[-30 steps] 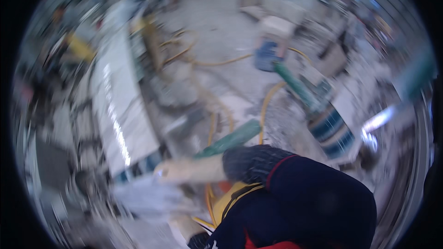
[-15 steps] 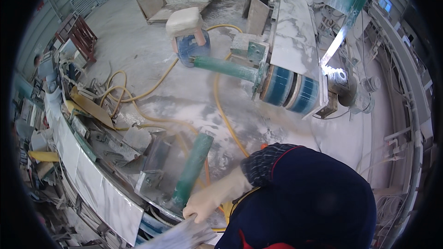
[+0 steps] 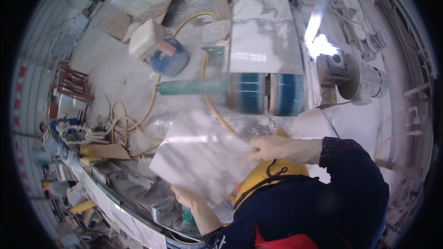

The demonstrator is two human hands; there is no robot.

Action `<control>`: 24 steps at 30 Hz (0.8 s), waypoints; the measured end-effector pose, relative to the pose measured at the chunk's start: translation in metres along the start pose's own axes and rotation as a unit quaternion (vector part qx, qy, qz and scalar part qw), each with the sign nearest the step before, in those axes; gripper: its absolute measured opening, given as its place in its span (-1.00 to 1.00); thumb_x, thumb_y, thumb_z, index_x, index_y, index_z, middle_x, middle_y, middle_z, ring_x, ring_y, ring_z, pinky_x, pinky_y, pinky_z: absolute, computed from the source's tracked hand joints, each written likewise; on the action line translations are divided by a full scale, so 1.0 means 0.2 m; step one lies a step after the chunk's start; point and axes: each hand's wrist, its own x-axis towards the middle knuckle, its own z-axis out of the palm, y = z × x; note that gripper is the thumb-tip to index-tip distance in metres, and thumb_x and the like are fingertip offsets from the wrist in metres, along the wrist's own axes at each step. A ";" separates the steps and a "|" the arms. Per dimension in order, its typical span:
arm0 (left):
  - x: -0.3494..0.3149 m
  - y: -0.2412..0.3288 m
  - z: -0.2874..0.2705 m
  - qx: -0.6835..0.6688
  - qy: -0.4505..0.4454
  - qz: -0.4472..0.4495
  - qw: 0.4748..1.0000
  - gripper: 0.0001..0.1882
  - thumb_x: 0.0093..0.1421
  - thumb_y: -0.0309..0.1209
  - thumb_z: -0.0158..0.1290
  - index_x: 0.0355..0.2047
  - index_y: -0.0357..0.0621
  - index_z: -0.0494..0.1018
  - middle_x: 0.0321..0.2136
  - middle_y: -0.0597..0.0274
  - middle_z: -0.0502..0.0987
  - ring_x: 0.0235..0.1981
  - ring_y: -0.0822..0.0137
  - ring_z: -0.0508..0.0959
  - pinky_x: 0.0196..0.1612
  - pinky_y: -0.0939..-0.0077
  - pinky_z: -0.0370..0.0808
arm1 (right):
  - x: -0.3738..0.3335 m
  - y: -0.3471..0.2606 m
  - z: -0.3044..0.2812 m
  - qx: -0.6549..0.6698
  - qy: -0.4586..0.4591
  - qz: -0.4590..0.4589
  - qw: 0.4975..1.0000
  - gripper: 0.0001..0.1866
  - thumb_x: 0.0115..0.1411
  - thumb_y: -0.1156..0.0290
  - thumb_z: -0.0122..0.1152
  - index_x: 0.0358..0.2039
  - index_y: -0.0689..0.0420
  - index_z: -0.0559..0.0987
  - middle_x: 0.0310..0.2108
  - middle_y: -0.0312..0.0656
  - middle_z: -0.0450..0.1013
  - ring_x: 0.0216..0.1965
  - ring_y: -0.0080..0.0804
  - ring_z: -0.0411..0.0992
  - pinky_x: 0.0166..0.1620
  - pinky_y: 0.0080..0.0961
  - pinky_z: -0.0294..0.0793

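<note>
A white marble-patterned tile (image 3: 203, 152), slightly blurred, is held up in front of me, tilted, between both gloved hands. My right hand (image 3: 272, 149), in a cream glove, grips its right corner, fingers closed on the edge. At the near left edge, my left hand (image 3: 191, 202) is also closed on the tile, with the fingers partly hidden beneath it. Beyond the tile stand blue banded rollers (image 3: 249, 93) at the end of a conveyor that carries grey-veined marble tiles (image 3: 263, 41). A yellow apron (image 3: 279, 168) shows at my waist.
A green bar (image 3: 191, 87) sticks out left from the rollers. Behind it a blue barrel (image 3: 171, 62) has a padded seat beside or on it. A yellow hose (image 3: 159, 103) winds over the floor. A motor (image 3: 369, 83) sits right. Another line of white slabs (image 3: 117, 212) runs lower left.
The tile has risen from the lower edge to the middle of the view, and my left hand now shows on it. The view has swung, bringing the rollers straight ahead.
</note>
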 end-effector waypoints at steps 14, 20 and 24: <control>-0.31 0.92 0.89 -0.109 -0.395 -0.007 0.912 -0.38 0.39 0.00 -0.09 0.01 -0.44 0.51 -0.15 0.01 0.61 -0.11 0.19 0.59 -0.03 0.32 0.48 | -0.59 0.40 0.00 0.275 0.271 0.251 0.888 -0.46 0.15 -0.13 0.29 -0.23 0.16 0.60 -0.35 -0.20 0.56 -0.29 -0.37 0.47 -0.16 -0.42 0.42; -0.26 0.94 1.02 -0.047 -0.452 0.072 0.888 -0.37 0.39 -0.01 -0.14 0.02 -0.45 0.48 -0.13 -0.08 0.61 -0.15 0.14 0.61 -0.07 0.28 0.50 | -0.56 0.47 0.10 0.334 0.297 0.263 0.855 -0.51 0.15 -0.06 0.32 -0.24 0.17 0.60 -0.43 -0.25 0.48 -0.36 -0.42 0.38 -0.24 -0.40 0.36; -0.24 0.98 1.01 -0.060 -0.486 0.081 0.868 -0.39 0.39 -0.05 -0.17 0.02 -0.45 0.48 -0.18 -0.09 0.62 -0.19 0.13 0.60 -0.08 0.26 0.50 | -0.48 0.50 0.16 0.340 0.321 0.255 0.846 -0.56 0.20 0.04 0.33 -0.19 0.21 0.59 -0.38 -0.29 0.48 -0.34 -0.48 0.38 -0.23 -0.43 0.36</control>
